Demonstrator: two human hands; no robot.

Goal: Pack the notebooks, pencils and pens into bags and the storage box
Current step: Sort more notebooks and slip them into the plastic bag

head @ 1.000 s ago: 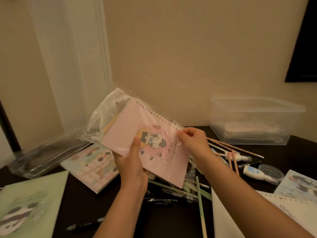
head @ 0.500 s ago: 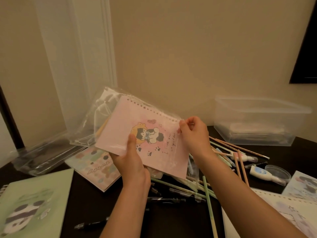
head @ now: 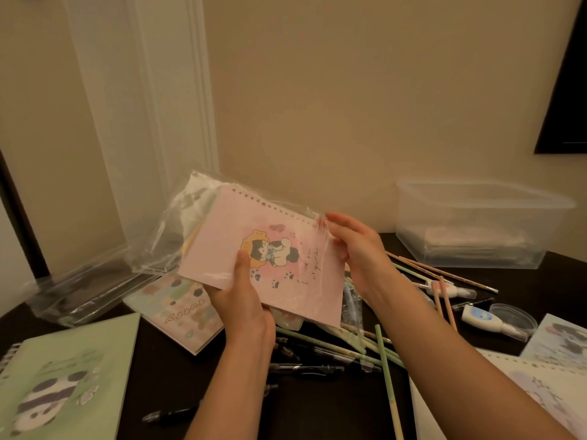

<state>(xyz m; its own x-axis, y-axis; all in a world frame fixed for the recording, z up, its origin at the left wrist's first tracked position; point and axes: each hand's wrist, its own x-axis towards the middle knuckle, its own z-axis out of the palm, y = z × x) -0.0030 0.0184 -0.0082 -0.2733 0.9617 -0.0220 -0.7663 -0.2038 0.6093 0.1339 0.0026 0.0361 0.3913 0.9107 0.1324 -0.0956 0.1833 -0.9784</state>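
I hold a pink spiral notebook (head: 222,246) with a cartoon on its cover, mostly inside a clear plastic bag (head: 165,230), above the dark table (head: 317,408). My left hand (head: 244,296) grips its lower edge, thumb on the cover. My right hand (head: 355,249) has relaxed fingers at the bag's right edge, by the notebook's spiral corner. A pencil shows inside the bag. The clear storage box (head: 476,223) stands at the back right. Loose pencils (head: 387,376) and pens (head: 305,368) lie under my hands.
A green panda notebook (head: 63,376) lies front left, a pastel notebook (head: 181,309) beside it, and pale notebooks (head: 540,369) front right. More clear bags (head: 79,290) lie at the left. Correction tapes (head: 486,322) and a small clear lid (head: 514,319) sit right.
The notebook has slid further into the bag. My right hand's pinch on the bag's edge has loosened and its fingers have spread. The view shifted slightly.
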